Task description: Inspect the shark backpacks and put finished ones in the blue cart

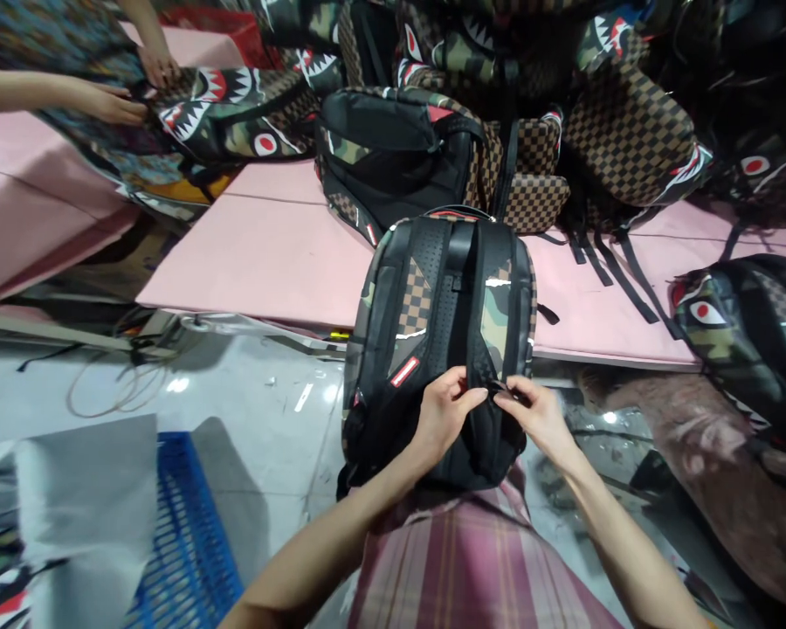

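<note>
A black backpack (457, 297) with checkered and camouflage panels leans on the table's front edge, its strap side facing me. Both my hands meet at the lower part of its right shoulder strap (491, 328). My left hand (446, 409) is closed, thumb and fingers pinching the black strap from the left. Opposite it, my right hand (534, 412) pinches a dark piece of the strap webbing or its buckle; which one is too small to tell. The fingertips of the two hands almost touch.
A pink-topped table (255, 253) carries several similar bags, including a black one (393, 157) and a checkered one (629, 140). At upper left, a co-worker's hands (114, 100) touch a shark-mouth bag (236, 114). A blue plastic crate (187, 524) stands on the floor at lower left.
</note>
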Demonstrator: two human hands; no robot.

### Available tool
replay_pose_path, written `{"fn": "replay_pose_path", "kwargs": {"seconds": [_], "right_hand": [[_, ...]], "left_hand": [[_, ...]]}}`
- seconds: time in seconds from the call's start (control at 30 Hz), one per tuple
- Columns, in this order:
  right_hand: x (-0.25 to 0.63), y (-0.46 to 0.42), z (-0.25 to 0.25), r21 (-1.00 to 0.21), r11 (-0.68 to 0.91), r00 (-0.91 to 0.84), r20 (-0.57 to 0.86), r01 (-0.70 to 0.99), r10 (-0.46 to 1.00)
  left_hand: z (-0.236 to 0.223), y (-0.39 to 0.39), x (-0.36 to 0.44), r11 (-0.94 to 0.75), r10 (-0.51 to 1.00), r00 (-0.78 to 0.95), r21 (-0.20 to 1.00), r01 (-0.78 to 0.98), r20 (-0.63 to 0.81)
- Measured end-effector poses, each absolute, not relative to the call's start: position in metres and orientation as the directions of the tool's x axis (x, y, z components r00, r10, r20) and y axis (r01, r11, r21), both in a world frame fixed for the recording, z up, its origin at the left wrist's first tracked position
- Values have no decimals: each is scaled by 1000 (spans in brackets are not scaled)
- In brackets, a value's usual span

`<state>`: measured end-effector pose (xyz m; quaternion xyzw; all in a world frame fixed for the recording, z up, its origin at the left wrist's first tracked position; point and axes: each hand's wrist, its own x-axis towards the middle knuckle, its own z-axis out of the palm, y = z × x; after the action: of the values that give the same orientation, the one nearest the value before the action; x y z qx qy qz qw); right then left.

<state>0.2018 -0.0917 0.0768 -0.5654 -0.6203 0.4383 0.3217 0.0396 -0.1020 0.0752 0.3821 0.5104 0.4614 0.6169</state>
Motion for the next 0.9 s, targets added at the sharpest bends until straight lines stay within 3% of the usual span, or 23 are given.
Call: {"fn": "replay_pose_path", "kwargs": {"seconds": [0.1,0.2,0.33,0.53,0.77,0.83,0.9], "right_hand": [[208,-88,89,-755,193,-98,169,627,981],[208,-84,98,-583,395,-191,380,710,905],[205,-80,100,-496,521,-301,457,695,837],[207,-79,100,-611,461,-231,419,644,878],[205,-79,103,-548,529,-326,428,648,843],[206,-78,98,-636,457,-260,382,622,887],[210,-77,89,-773,304,-96,304,557,948]], "left_hand": [[75,-98,37,303,953,69,941,-149,-295],[77,-96,34,321,947,70,933,-162,-314],[80,-96,35,322,947,61,928,-185,-317],[78,-99,34,337,941,64,910,-241,-331],[77,-97,39,316,949,93,915,-252,-302],[77,-103,38,268,961,114,953,-142,-254],[74,-115,28,135,975,166,987,92,-149]]}}
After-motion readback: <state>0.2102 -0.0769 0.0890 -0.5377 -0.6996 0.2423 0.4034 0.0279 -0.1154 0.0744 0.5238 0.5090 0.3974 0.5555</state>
